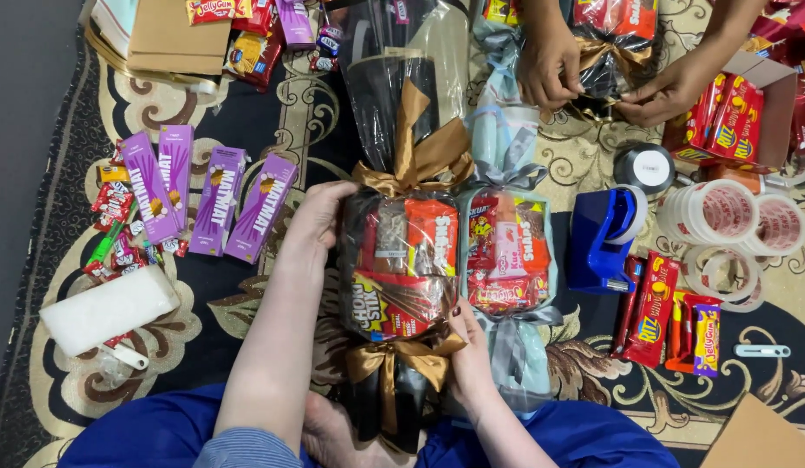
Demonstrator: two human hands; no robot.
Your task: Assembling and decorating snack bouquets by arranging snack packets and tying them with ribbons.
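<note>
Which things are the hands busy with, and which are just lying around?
In use: left hand and right hand hold the gold-ribboned snack bundle.

Lying about: blue-ribboned bundle, purple chocolate boxes, blue tape dispenser, tape rolls.

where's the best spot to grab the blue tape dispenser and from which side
Probably from above, across the blue tape dispenser's solid body near its middle. It lies alone on the carpet, top clear; the tape rolls crowd its right end, so fingers fit best on the long sides.
</note>
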